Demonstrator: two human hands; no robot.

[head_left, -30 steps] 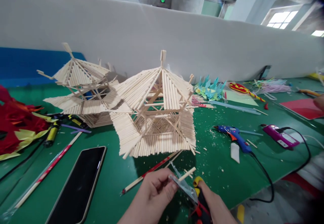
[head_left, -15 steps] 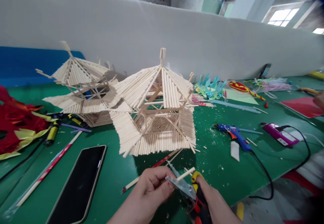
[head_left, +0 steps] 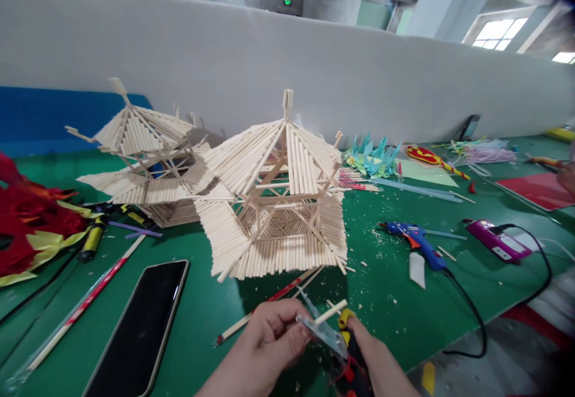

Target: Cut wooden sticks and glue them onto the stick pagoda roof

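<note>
Both hands sit low and close together, directly in front of the near edge of the stick pavilion [head_left: 274, 199], with the forearms entering from the bottom of the view and angling toward each other. The left hand [head_left: 269, 343] is curled, knuckles up, its thumb and forefinger tips pinched together at the side facing the other hand. The right hand [head_left: 372, 358] lies just to its right, a little farther from the pavilion, fingers wrapped in a closed fist with the thumb on top. The two hands nearly meet, fingertips almost touching.
</note>
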